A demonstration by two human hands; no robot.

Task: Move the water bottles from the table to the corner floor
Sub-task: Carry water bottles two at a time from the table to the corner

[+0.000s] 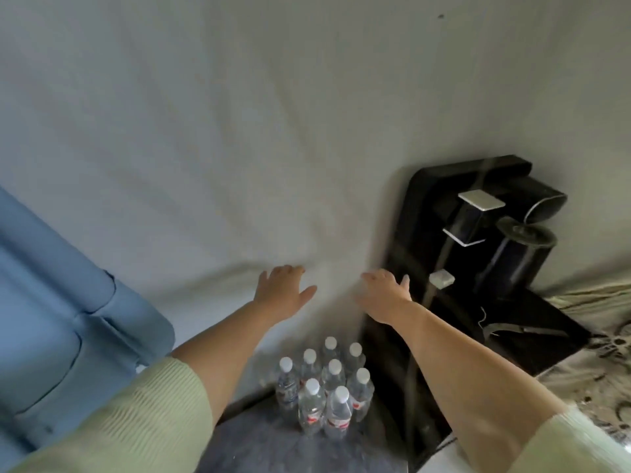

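Several clear water bottles [324, 390] with white caps stand upright in a tight cluster on the dark floor, in the corner between the wall and a black stand. My left hand [280, 291] is stretched forward above them with relaxed fingers and holds nothing. My right hand [387, 295] reaches forward beside it, also empty, with its fingers spread toward the wall. Both hands are well above the bottle caps and apart from them.
A black stand [454, 268] with white shelves and dark cylinders rises just right of the bottles. A blue padded seat [68, 319] sits at the left. A patterned cloth [597, 370] covers a surface at the right. The pale wall [273, 131] fills the background.
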